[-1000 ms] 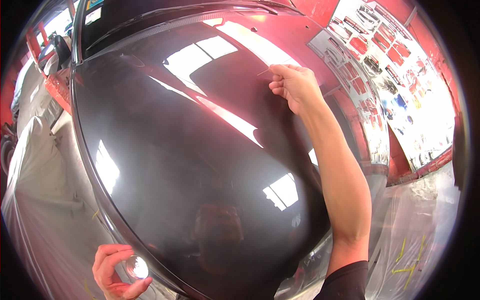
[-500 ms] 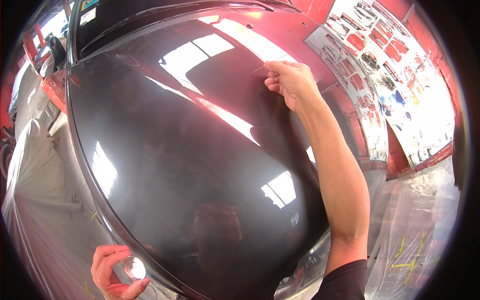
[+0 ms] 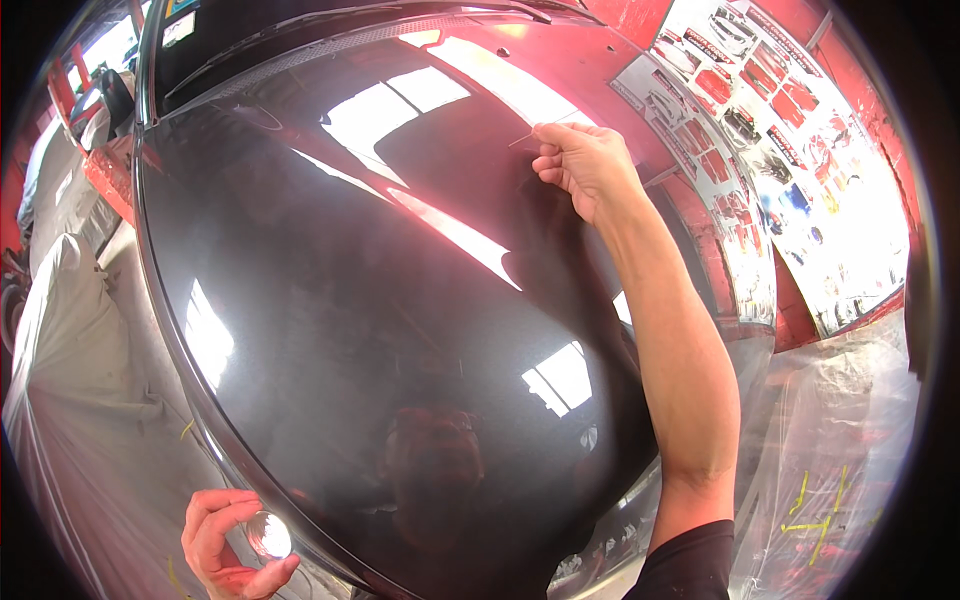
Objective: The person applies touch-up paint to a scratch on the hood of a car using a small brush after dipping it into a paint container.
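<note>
A glossy black car hood fills the middle, reflecting bright windows and red tones. Over its far right part, my right hand pinches a very thin, pale stick between thumb and fingertips. The stick points left and lies close to the paint; whether its tip touches I cannot tell. At the lower left, beside the hood's edge, my left hand is curled round a small, round, shiny container with a bright silvery face. Its contents are lost in glare.
The windshield and wiper lie beyond the hood. Plastic sheeting drapes something at left, and more clear sheeting hangs at right. A poster-covered red wall stands to the right, and a red metal post at far left.
My right hand has shifted very slightly to the right with the thin stick. The left hand holds the round container in the same place.
</note>
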Demonstrator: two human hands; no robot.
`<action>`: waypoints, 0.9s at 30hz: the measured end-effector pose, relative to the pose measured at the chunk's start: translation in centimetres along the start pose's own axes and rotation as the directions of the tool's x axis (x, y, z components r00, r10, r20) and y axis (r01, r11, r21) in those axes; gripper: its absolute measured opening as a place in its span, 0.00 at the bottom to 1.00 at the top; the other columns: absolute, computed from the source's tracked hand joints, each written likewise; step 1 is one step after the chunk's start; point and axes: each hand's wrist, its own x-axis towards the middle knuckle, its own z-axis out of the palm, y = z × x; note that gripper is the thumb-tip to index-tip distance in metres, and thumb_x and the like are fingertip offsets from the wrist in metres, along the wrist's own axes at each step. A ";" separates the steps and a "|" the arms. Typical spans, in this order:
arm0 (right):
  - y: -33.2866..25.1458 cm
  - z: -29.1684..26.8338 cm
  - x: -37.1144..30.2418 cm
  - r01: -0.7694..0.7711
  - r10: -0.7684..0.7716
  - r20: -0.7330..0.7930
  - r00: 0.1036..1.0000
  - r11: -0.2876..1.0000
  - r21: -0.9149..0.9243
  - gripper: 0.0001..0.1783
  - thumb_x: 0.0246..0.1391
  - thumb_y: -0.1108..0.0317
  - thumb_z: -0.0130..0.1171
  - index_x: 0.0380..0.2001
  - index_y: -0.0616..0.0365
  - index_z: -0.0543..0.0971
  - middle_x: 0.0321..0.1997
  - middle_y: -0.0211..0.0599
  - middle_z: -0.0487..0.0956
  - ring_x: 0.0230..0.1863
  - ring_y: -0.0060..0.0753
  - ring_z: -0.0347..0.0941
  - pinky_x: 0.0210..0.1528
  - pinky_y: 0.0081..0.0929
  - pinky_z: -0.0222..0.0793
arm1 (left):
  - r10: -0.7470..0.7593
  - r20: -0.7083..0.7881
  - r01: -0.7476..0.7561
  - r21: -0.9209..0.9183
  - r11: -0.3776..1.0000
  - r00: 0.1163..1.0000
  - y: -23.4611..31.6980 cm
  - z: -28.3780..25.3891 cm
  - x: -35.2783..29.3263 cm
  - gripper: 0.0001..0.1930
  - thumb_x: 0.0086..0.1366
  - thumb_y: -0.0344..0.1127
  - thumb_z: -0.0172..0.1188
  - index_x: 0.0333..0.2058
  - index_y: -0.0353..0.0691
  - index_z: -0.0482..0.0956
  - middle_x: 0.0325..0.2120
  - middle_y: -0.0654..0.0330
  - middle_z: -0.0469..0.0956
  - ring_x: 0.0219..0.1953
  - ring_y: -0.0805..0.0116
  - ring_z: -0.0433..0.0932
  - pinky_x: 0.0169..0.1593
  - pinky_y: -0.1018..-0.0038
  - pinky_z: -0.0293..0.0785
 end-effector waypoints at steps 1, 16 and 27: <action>0.0 0.0 0.0 0.000 0.000 0.001 1.000 1.000 0.000 0.07 0.55 0.74 0.63 0.32 0.68 0.77 0.25 0.41 0.78 0.21 0.29 0.77 0.23 0.21 0.76 | 0.002 0.001 -0.002 0.001 1.000 1.000 0.0 0.0 0.0 0.29 0.39 0.48 0.73 0.38 0.35 0.80 0.37 0.51 0.76 0.40 0.61 0.75 0.43 0.70 0.70; 0.1 0.1 -0.2 0.002 -0.002 -0.007 1.000 1.000 -0.001 0.07 0.55 0.72 0.65 0.29 0.64 0.79 0.24 0.33 0.75 0.22 0.24 0.74 0.24 0.19 0.73 | -0.009 -0.001 0.009 0.004 1.000 1.000 0.1 0.1 0.0 0.30 0.40 0.49 0.74 0.38 0.34 0.80 0.37 0.51 0.76 0.40 0.61 0.75 0.43 0.70 0.70; 0.1 -0.1 0.0 0.006 -0.006 0.000 1.000 1.000 0.001 0.09 0.53 0.74 0.63 0.34 0.71 0.78 0.27 0.42 0.78 0.24 0.31 0.78 0.26 0.23 0.77 | -0.024 0.009 0.024 -0.006 1.000 1.000 0.4 0.1 0.1 0.29 0.39 0.49 0.73 0.38 0.34 0.80 0.38 0.51 0.75 0.41 0.61 0.75 0.44 0.69 0.69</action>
